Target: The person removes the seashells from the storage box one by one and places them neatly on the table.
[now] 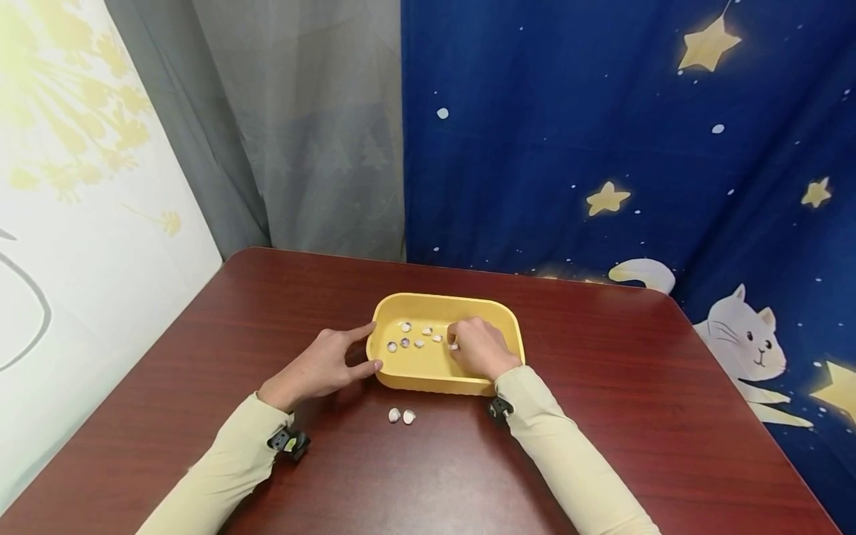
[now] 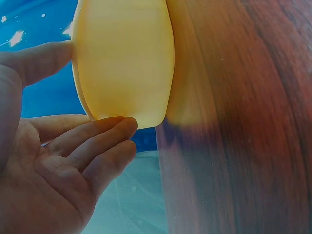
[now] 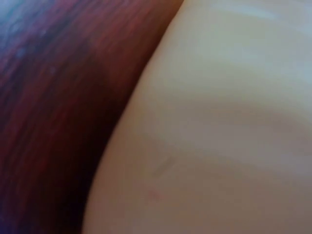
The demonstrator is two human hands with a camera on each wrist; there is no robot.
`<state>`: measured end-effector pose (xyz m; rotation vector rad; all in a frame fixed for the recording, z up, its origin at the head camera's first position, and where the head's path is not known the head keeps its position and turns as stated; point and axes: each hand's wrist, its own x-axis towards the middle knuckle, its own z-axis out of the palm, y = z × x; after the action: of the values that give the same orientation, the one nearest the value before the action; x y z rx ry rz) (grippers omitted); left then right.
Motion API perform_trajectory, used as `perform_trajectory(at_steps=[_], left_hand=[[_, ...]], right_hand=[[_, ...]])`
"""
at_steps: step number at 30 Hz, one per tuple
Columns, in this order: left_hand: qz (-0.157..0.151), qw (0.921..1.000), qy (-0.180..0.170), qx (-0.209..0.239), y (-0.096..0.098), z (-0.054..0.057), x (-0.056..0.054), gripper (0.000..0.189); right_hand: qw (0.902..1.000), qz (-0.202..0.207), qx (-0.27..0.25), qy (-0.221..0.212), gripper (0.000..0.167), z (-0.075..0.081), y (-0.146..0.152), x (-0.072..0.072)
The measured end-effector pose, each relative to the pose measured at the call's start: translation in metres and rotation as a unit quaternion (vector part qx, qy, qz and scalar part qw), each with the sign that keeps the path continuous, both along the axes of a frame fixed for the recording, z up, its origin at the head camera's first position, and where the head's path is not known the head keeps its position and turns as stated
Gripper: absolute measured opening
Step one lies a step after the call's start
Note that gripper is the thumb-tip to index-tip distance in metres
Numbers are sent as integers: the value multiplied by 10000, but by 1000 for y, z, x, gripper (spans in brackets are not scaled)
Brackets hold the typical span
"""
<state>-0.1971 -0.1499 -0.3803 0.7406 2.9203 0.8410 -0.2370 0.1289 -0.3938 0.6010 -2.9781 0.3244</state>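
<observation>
A yellow rectangular plastic container [image 1: 428, 383] with rounded corners stands on the table, holding several small white shells [image 1: 419, 344], some with purplish marks. My left hand [image 1: 322, 365] rests against its left end, thumb and fingers spread and fairly straight. In the left wrist view, the fingertips [image 2: 127, 124] meet the container's outer wall [image 2: 126, 58]. Inside the right half, my right hand [image 1: 478, 345] points down with curled fingers, pinching a small white shell [image 1: 453, 347]. The right wrist view is mostly filled by a blurred, pale yellow container wall [image 3: 209, 122]; the fingers are hidden there.
Two more white shells, a left one [image 1: 394, 415] and a right one [image 1: 409, 417], lie on the dark red wooden table [image 1: 428, 475] in front of the container. Behind the table hang a grey curtain [image 1: 321, 148] and a blue star-patterned curtain [image 1: 521, 148].
</observation>
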Motion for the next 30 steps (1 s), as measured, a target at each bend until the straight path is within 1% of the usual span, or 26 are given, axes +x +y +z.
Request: perform_trajectory(at_steps=[8, 15, 22, 30], left_hand=[[-19, 10000, 67, 29, -1, 0, -1, 74], [-52, 10000, 45, 36, -2, -1, 0, 74], [-5, 10000, 3, 19, -1, 0, 0, 74], [-21, 10000, 63, 62, -2, -1, 0, 73]], right_hand=[[9996, -139, -60, -221, 5, 2, 0, 0], [9998, -124, -86, -156, 5, 0, 1, -1], [9997, -110, -151, -158, 5, -1, 1, -2], [9998, -51, -153, -139, 4, 0, 1, -2]])
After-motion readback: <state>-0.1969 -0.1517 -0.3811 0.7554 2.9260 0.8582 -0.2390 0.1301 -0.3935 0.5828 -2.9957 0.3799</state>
